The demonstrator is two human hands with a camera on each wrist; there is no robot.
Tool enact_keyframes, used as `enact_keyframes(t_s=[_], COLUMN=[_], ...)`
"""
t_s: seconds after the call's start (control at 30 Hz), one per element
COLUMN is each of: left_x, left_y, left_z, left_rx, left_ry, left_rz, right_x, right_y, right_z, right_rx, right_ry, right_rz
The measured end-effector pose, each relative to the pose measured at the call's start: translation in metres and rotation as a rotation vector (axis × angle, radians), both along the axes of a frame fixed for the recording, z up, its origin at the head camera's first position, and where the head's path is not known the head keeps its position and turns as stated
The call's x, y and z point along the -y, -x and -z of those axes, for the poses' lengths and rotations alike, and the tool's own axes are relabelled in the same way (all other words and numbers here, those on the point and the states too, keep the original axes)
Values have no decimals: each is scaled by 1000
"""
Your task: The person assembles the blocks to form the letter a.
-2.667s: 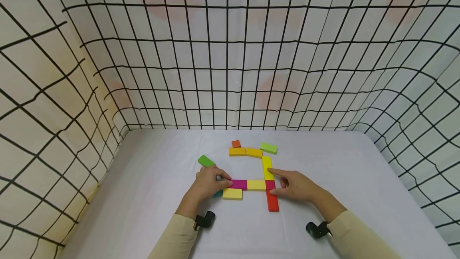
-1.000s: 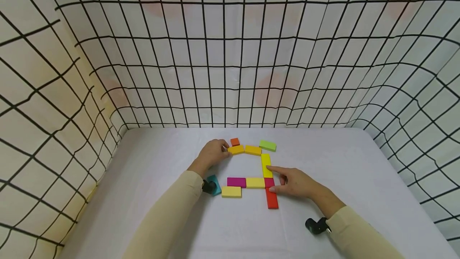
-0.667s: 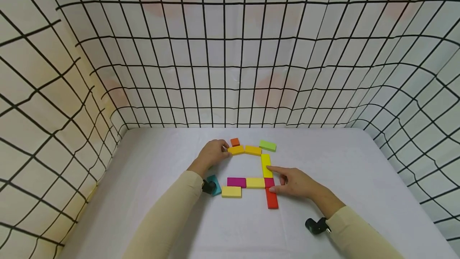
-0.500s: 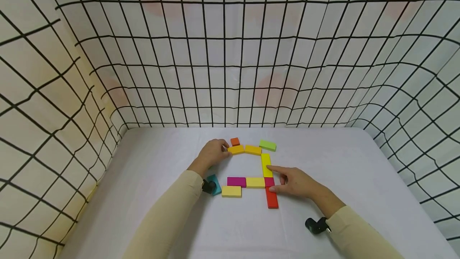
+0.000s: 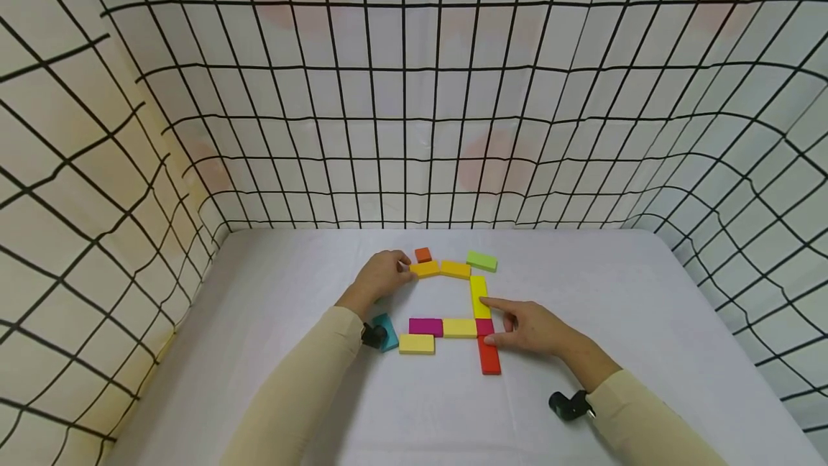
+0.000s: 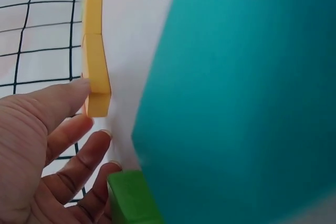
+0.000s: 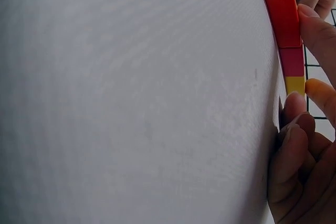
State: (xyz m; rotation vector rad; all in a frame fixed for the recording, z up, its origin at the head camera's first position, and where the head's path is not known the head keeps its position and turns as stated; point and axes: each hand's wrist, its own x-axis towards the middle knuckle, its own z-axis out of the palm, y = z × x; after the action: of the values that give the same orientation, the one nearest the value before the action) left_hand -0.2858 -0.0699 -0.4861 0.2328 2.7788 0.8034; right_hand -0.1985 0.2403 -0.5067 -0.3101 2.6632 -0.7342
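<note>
Left hand (image 5: pixel 380 277): thumb and forefinger pinch the left end of the orange block (image 5: pixel 425 270), which meets a second orange block (image 5: pixel 456 270) at a slight angle; the grip presumably serves alignment. Right hand (image 5: pixel 533 329): grasps nothing. Forefinger extends onto the yellow block (image 5: pixel 478 290), thumb rests on the red block (image 5: pixel 490 359), apparently preventing shift. All lie on the white tabletop (image 5: pixel 582 293).

With left hand (image 6: pixel 34 140), touches an orange block (image 6: pixel 96 66) toward the tabletop (image 6: pixel 123 66) edge nearest a grid (image 6: pixel 73 22); has green block (image 6: pixel 134 195), teal block (image 6: pixel 226 87) farther inward.
</note>
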Motion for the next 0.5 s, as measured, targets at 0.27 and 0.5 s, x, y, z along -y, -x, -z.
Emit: enact_keyframes(t_s=[0.27, 0.5], left_x=[10, 23], left_y=[-2, -6], left_z=[-5, -17], left_rx=[-21, -19], left_ry=[16, 36], left_rz=[-12, -58], right_x=[1, 0], right_y=[0, 1], right_z=[0, 2], right_rx=[4, 6], right_ry=[-3, 1], right_rz=[10, 9])
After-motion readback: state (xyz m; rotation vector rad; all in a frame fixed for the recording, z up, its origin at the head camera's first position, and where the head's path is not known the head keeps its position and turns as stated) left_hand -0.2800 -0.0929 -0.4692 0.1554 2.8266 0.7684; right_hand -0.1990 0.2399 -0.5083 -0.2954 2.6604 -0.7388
